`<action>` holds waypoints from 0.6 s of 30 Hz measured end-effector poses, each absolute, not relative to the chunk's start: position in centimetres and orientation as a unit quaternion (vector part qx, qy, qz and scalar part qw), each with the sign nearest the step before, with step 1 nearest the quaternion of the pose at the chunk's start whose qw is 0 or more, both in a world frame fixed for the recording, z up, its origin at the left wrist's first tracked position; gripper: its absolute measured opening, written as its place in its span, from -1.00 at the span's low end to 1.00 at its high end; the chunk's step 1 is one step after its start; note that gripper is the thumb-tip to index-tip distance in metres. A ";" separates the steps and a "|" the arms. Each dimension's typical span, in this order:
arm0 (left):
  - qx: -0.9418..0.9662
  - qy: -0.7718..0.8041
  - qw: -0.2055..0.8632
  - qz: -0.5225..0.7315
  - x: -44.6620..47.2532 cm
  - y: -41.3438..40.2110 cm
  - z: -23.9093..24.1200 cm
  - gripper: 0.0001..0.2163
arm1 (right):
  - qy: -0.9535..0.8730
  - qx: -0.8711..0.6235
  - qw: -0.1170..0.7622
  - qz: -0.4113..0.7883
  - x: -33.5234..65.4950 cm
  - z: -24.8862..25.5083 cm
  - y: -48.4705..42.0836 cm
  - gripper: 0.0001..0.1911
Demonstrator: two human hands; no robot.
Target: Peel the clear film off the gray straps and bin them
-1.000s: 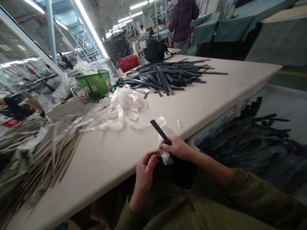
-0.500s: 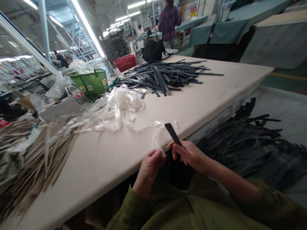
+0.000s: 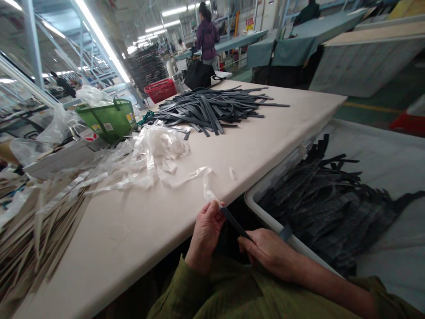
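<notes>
My right hand (image 3: 268,253) pinches a thin dark strip (image 3: 233,222) at the table's near edge, below the tabletop. My left hand (image 3: 207,230) is closed at the strip's upper end, fingers pinching a clear plastic film (image 3: 208,188) that trails up onto the beige table (image 3: 265,141). Both forearms wear olive-green sleeves. A heap of loose clear film strips (image 3: 149,153) lies just beyond my hands on the table.
A pile of dark strips (image 3: 206,108) sits farther back. A white bin (image 3: 381,168) at right holds several more dark strips. Tan strips (image 3: 36,230) lie at left, a green basket (image 3: 106,119) and red basket (image 3: 161,88) behind. A person in purple (image 3: 206,35) stands far back.
My right hand has dropped lower and rightward with the dark strip, which has come out of the clear film. My left hand keeps the film. The view has swung right.
</notes>
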State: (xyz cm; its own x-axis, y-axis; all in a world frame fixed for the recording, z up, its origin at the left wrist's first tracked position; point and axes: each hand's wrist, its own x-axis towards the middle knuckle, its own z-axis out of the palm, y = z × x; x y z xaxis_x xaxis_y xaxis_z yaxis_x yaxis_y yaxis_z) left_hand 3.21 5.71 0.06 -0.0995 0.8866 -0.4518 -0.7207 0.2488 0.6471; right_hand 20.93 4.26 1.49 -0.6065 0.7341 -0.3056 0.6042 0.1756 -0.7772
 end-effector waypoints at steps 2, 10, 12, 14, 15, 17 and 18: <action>0.100 0.433 0.660 0.606 3.3 5.7 0.0 -0.61 | -0.769 -0.436 0.071 0.463 20.8 1.4 4.3 -0.50; 0.087 0.447 0.651 0.607 3.4 5.7 0.2 -0.58 | -0.762 -0.448 0.064 0.463 20.5 1.1 4.4 -0.48; 0.087 0.455 0.649 0.604 3.3 5.4 -0.3 -0.58 | -0.766 -0.440 0.061 0.464 20.3 0.7 4.5 -0.47; 0.101 0.468 0.645 0.596 3.5 4.9 -0.9 -0.58 | -0.761 -0.438 0.054 0.475 20.0 0.4 4.5 -0.45; 0.118 0.485 0.639 0.585 3.8 4.5 -1.1 -0.59 | -0.756 -0.436 0.054 0.485 20.0 0.3 4.4 -0.44; 0.165 0.553 0.600 0.554 4.9 4.0 -1.4 -0.65 | -0.747 -0.430 0.073 0.503 20.5 0.5 4.5 -0.46; 0.192 0.624 0.543 0.528 5.7 4.0 -1.5 -0.71 | -0.748 -0.427 0.092 0.500 21.0 0.9 4.7 -0.53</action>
